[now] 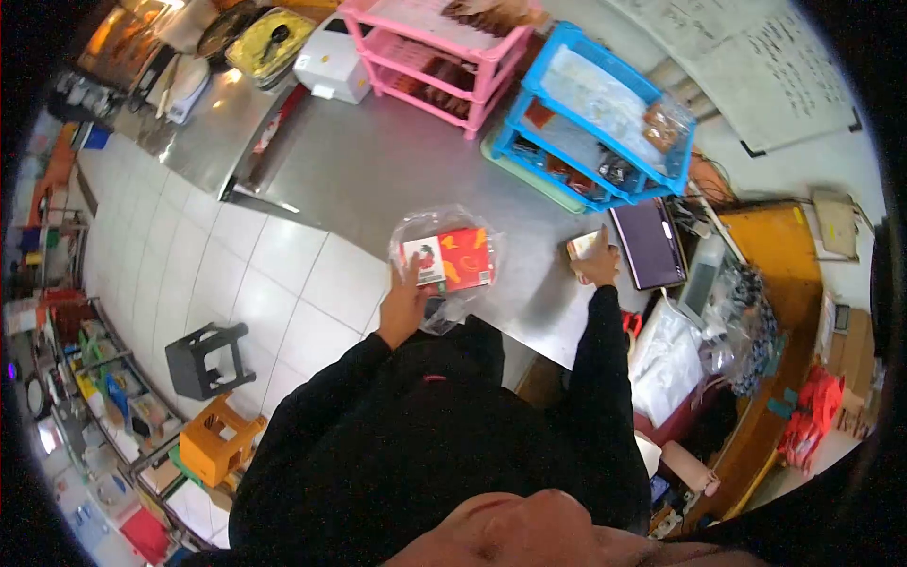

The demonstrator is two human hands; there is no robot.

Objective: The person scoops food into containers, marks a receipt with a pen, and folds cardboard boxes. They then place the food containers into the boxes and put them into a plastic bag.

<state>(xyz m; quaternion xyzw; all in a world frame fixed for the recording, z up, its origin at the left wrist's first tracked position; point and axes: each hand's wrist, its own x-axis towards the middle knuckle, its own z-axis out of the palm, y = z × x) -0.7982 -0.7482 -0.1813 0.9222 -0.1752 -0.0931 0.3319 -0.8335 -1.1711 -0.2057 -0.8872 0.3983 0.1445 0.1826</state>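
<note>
My left hand (pixel 404 304) is closed at the table's front edge around a clear plastic bag (pixel 436 225) and a flat packet. The packet has a white panel (pixel 424 262) with a red and black picture, beside a red-and-orange printed box (pixel 466 259). Loose bag film spreads around both pieces. Further right, my right hand (pixel 601 266) reaches over the metal table (pixel 354 175), its fingers closed on a small white box with yellow and red print (pixel 583 247). The palm side of that hand is hidden.
A purple-black laptop (pixel 648 244) lies right of my right hand. Behind stand a blue tiered rack (pixel 605 118), a pink tiered rack (pixel 425 61) and a white label printer (pixel 333 61). A white bag (pixel 667 359) sits at right; black (pixel 206 361) and orange stools (pixel 219 439) stand left.
</note>
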